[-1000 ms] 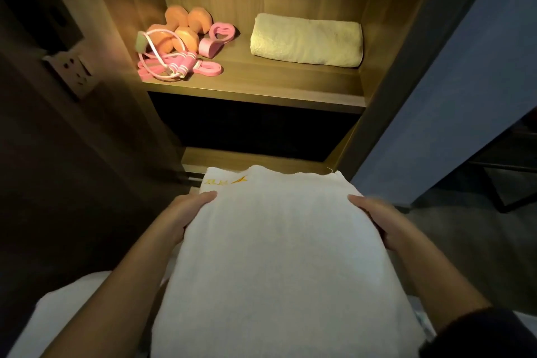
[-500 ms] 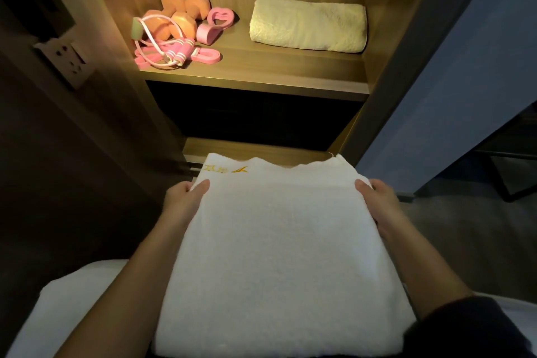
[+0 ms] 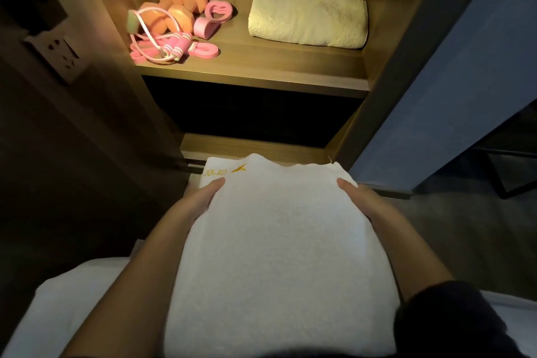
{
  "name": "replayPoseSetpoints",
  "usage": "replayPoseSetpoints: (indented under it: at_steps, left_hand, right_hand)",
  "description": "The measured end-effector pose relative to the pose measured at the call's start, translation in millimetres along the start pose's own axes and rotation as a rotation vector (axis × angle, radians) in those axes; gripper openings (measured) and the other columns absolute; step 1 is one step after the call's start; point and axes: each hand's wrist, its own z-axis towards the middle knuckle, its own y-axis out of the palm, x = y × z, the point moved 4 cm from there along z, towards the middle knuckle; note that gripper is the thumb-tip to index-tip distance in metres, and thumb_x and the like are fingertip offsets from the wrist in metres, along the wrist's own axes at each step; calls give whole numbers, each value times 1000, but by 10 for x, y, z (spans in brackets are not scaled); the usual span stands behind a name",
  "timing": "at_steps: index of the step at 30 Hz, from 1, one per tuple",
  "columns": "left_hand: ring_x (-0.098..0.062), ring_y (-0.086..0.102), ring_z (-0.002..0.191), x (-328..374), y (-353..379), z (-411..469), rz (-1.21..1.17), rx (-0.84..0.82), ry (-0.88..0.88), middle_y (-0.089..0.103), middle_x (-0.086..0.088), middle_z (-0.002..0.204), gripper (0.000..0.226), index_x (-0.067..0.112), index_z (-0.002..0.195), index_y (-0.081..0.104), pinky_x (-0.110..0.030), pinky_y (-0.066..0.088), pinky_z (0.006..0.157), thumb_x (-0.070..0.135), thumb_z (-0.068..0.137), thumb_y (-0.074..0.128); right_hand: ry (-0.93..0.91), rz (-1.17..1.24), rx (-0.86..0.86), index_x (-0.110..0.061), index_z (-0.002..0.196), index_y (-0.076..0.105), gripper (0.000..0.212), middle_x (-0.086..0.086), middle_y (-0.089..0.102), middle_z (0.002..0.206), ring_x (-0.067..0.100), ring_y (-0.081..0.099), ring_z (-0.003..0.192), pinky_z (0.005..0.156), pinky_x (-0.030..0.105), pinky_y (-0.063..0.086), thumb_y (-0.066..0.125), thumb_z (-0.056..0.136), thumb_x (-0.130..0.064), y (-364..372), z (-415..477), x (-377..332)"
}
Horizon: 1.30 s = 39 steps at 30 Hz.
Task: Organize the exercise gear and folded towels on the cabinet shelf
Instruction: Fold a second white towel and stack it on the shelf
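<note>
Fluffy white terry towel [image 3: 279, 256], nubby cream towel [image 3: 308, 19], matt wood-grain shelf [image 3: 261, 67].

Wall socket [image 3: 62, 54] (dimly lit), blue wall [image 3: 465, 81], grey floor [image 3: 470, 229], white bedding [image 3: 72, 302]

Showing only gold embroidered characters [image 3: 215, 172] beside a slanted gold mark, sitting upside down at the far left corner of the folded white terry towel [image 3: 279, 241]; staying too blurred for reading.

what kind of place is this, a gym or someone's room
Probably a bedroom or hotel room: a built-in wooden cabinet whose shelf holds dumbbells and a folded yellow towel, a wall socket beside it, and a white towel with a gold embroidered logo.
</note>
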Motion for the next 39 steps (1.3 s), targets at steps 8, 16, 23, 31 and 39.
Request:
replayPoseSetpoints:
  at_steps: [8, 16, 23, 31, 39]
  left_hand:
    - [-23, 74, 89, 182, 61, 102, -249, -289, -69, 76, -6, 101, 39, 15, 104, 74, -36, 52, 84, 50, 91, 61]
    - [-25, 68, 86, 367, 30, 296, 85, -133, -114, 74, -10, 95, 33, 8, 119, 64, -36, 51, 85, 26, 91, 63]
    - [-25, 68, 95, 172, -38, 266, 1, 23, 96, 71, -5, 107, 34, 17, 110, 65, -42, 54, 88, 34, 83, 74]
    - [-28, 71, 88, 68, -166, -162, -8, -31, -14, 73, -7, 99, 36, 13, 113, 62, -37, 54, 70, 37, 88, 68]
    - [-29, 66, 92, 31, -361, -535, -61, 90, 157, 69, -5, 101, 49, 12, 127, 60, -44, 53, 85, 40, 88, 67]
  right_hand:
    - [78, 363, -177, -24, 105, 69, 43, 7, 75, 104, 28, 69, 95, 79, 45, 55, 62, 85, -61, -78, 211, 19]
    - [167, 162, -166, -16, 105, 66, 39, 9, 72, 92, 31, 67, 90, 63, 39, 52, 71, 84, -48, -11, 389, -309]
    - [-79, 123, 25, -24, 111, 56, 34, 0, 63, 105, 20, 61, 89, 73, 35, 49, 62, 90, -50, -21, 346, -225]
    - [5, 168, -50, -18, 113, 60, 34, 6, 69, 104, 28, 67, 93, 80, 42, 54, 62, 92, -44, -167, -106, -45]
    - [-105, 365, 33, -19, 113, 58, 24, 6, 67, 100, 31, 64, 94, 85, 47, 53, 62, 94, -34, -364, -498, 34]
